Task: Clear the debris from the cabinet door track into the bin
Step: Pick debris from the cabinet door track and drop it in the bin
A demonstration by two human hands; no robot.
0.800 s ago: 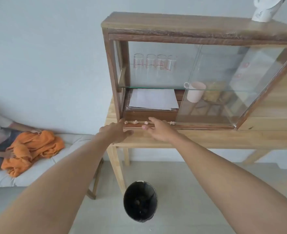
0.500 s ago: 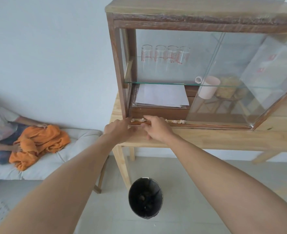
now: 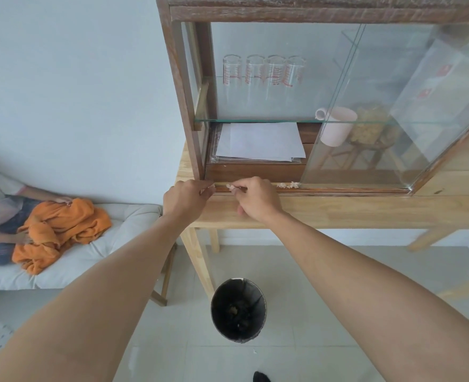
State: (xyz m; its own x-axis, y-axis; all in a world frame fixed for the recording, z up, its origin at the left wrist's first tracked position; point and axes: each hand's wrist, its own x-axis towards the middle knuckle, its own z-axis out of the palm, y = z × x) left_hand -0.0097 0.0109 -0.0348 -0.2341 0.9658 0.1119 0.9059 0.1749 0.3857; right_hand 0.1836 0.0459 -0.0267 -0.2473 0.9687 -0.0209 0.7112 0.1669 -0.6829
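A wooden cabinet with sliding glass doors stands on a light wooden table (image 3: 338,213). Its bottom door track (image 3: 338,188) holds pale crumbly debris: a small clump (image 3: 289,185) by the edge of the glass door, and a bit (image 3: 230,186) at my right fingertips. My right hand (image 3: 256,198) rests on the track's left part, fingers pinched on that bit of debris. My left hand (image 3: 186,199) is at the track's left end, fingers curled against the cabinet corner; what it holds is hidden. A black bin (image 3: 238,308) stands on the floor below, with debris inside.
Inside the cabinet lie white papers (image 3: 260,142), a pink mug (image 3: 336,125) and several glass beakers (image 3: 263,70) on a glass shelf. At left a person lies on a white cushioned bench (image 3: 112,244) with an orange cloth (image 3: 62,230). The floor is pale tile.
The view has moved closer and lower on the cabinet. Both hands slid left along the track and closed their fingers; fewer debris bits show on the track's left part.
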